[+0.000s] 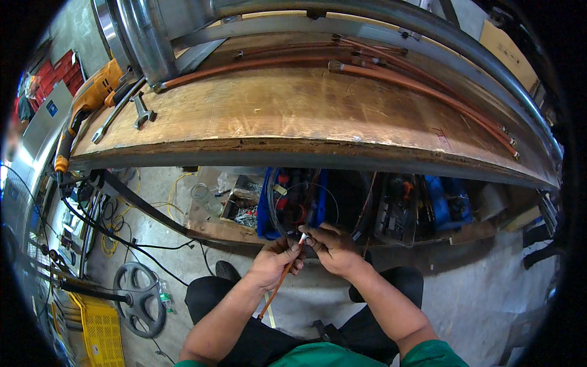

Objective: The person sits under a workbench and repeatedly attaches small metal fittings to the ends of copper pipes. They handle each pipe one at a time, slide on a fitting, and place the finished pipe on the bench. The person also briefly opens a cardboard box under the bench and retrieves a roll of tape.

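Observation:
My left hand [278, 262] is closed round a thin copper-coloured tube [280, 287], which slants down toward my lap. At the tube's upper end sits a small white piece [303, 237], too small to name. The fingers of my right hand [332, 248] are pinched on that white piece. Both hands meet just below the front edge of the wooden workbench [275, 116], above my knees. On the bench lie several more copper-coloured tubes [422, 85] with metal end fittings, some partly behind the steel frame.
An orange power tool [92, 101], a wrench [143, 111] and a longer tool [116, 113] rest at the bench's left. Below stand a blue bin [269, 202], a box of small hardware [246, 205] and another blue bin [447, 202]. A handwheel [139, 300] and yellow crate [98, 333] are left.

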A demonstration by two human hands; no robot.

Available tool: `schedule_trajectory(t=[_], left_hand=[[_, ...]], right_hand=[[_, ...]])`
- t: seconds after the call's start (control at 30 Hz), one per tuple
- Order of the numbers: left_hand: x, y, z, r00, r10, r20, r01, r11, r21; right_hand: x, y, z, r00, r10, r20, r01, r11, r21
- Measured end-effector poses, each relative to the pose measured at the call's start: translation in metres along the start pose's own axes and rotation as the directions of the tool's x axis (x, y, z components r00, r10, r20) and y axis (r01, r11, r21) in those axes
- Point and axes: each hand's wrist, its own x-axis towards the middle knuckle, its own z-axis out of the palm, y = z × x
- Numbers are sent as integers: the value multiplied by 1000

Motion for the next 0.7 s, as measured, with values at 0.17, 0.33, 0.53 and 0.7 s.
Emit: schedule_trajectory(t=[0.17,0.33,0.53,0.7], left_hand=[[7,-10,-10,997,-60,-45,59,998,-17],[0,1,-3,998,-37,41,36,999,17],[-2,2,-2,997,-70,25,69,997,29],[2,-2,-3,990,-125,69,130,989,-66]], right_hand=[[-2,3,1,997,63,43,-63,998,0],[-2,-1,-1,997,68,28,-68,997,30],[-2,-2,0,1000,17,-18,-17,1000,9],[-2,-3,-2,997,77,33,-78,996,39]])
